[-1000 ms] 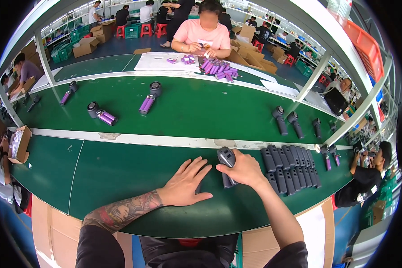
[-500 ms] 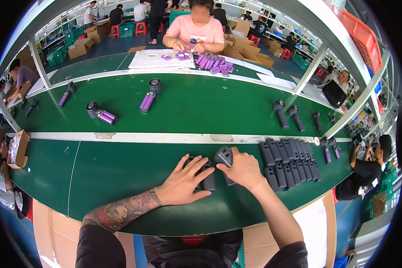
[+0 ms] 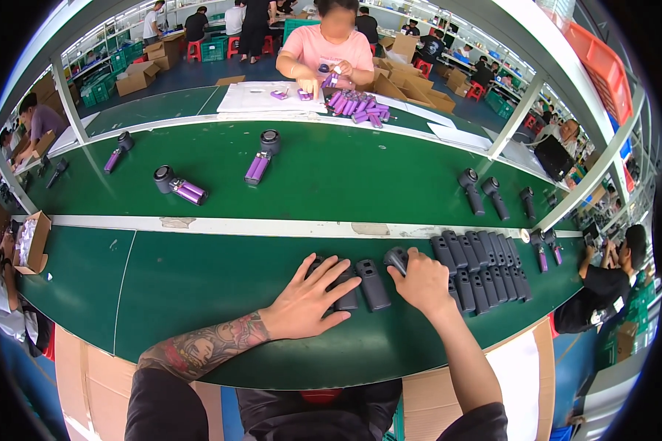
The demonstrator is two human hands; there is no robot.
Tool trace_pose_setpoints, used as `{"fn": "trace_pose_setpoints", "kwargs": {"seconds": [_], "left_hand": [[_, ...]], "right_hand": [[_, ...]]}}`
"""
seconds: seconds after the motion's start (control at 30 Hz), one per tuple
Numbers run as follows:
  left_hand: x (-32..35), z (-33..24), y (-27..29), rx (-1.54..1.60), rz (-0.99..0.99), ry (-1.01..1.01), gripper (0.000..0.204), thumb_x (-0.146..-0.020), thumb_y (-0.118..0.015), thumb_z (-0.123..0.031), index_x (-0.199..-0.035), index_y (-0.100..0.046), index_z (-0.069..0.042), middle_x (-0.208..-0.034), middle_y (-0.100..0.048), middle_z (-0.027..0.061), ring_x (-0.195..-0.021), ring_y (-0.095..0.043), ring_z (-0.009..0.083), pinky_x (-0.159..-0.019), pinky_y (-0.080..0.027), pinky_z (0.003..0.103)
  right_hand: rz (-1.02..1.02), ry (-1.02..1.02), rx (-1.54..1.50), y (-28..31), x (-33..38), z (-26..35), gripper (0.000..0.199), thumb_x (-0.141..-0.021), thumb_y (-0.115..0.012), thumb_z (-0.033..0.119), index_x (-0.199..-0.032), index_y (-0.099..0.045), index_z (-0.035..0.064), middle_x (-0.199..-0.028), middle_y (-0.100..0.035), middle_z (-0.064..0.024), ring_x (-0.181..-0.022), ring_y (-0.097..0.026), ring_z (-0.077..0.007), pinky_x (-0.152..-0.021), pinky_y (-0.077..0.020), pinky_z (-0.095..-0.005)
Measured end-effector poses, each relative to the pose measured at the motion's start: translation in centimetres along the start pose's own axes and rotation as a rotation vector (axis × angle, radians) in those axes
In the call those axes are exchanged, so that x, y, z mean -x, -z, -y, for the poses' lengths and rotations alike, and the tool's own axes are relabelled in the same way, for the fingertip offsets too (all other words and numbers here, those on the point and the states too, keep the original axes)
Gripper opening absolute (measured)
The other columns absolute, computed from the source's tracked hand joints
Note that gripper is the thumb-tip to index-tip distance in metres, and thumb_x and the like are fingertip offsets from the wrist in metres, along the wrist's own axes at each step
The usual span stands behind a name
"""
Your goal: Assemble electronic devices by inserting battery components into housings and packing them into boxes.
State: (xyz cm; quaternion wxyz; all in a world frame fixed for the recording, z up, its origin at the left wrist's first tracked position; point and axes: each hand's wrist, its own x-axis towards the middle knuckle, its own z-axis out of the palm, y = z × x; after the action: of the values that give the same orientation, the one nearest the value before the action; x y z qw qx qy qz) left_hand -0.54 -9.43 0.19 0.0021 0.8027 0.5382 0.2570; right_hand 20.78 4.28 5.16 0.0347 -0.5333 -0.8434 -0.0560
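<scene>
Dark grey casings lie on the green counter [image 3: 213, 294] in the head view. The left hand [image 3: 309, 300] spreads its fingers wide over the covered casings [image 3: 348, 300]; a lone casing [image 3: 375, 285] lies bare just beside it. The right hand [image 3: 424, 283] is curled around a gripped casing [image 3: 396, 258], near the two rows of casings [image 3: 484, 270] on the right.

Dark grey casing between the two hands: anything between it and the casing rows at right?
Yes: the right hand and the dark grey piece in its grip, between the casing and the casing rows. Nothing else visible.
</scene>
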Motion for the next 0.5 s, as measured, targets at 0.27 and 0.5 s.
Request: {"fn": "trace_pose_setpoints", "kwargs": {"seconds": [0.27,0.5], "left_hand": [[0.2,-0.3,-0.2,-0.028,0.009,-0.076,0.057,-0.094,-0.063,-0.037,-0.146,-0.05,-0.02,-0.157,-0.038,0.0132,-0.142,-0.039,0.0349,-0.12,-0.02,0.055],[1.0,0.0,0.4,-0.024,0.018,-0.086,0.055,-0.093,-0.064,-0.038,-0.145,-0.053,-0.02,-0.155,-0.042,0.0114,-0.141,-0.041,0.0338,-0.12,-0.022,0.054]], "right_hand": [[-0.135,0.188,0.007,-1.5,1.7,1.6,0.046,-0.089,-0.067,0.041,-0.102,-0.061,-0.0021,-0.081,-0.065,-0.0137,-0.054,-0.066,-0.0307,-0.048,-0.0532,-0.0377],[-0.298,0.098,0.05,-1.8,0.8,0.5,0.049,-0.09,-0.066,0.043,-0.109,-0.059,-0.0017,-0.081,-0.065,-0.0133,-0.055,-0.066,-0.0282,-0.047,-0.0526,-0.0357]]}}
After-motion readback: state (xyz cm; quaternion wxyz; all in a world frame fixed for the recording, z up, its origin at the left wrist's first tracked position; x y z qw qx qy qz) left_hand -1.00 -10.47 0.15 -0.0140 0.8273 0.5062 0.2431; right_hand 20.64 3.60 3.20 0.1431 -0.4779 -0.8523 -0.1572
